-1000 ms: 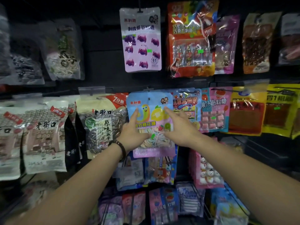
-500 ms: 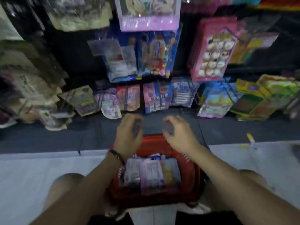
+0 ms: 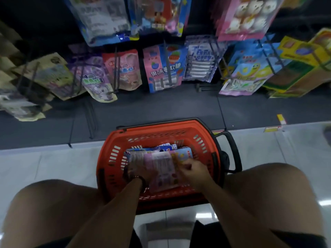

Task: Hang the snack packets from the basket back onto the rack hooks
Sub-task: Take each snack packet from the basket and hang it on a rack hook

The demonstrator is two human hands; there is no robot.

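A red plastic basket (image 3: 114, 158) with slotted walls and a black handle is set on the pale floor (image 3: 53, 167), its far rim just at the edge of the rack's dark base (image 3: 161, 106). Flat snack packets are stacked loosely inside. A pink packet (image 3: 161, 169) is laid on top, tilted, and its right edge is pinched by the right hand (image 3: 192, 170). A blue packet (image 3: 186, 153) is tucked beneath it, toward the far right corner. Other packets are hung in rows on the rack hooks (image 3: 116, 68), somewhat blurred.

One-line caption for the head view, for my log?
Left hand and right hand reach into the red basket below the snack rack, the right gripping a pink packet.
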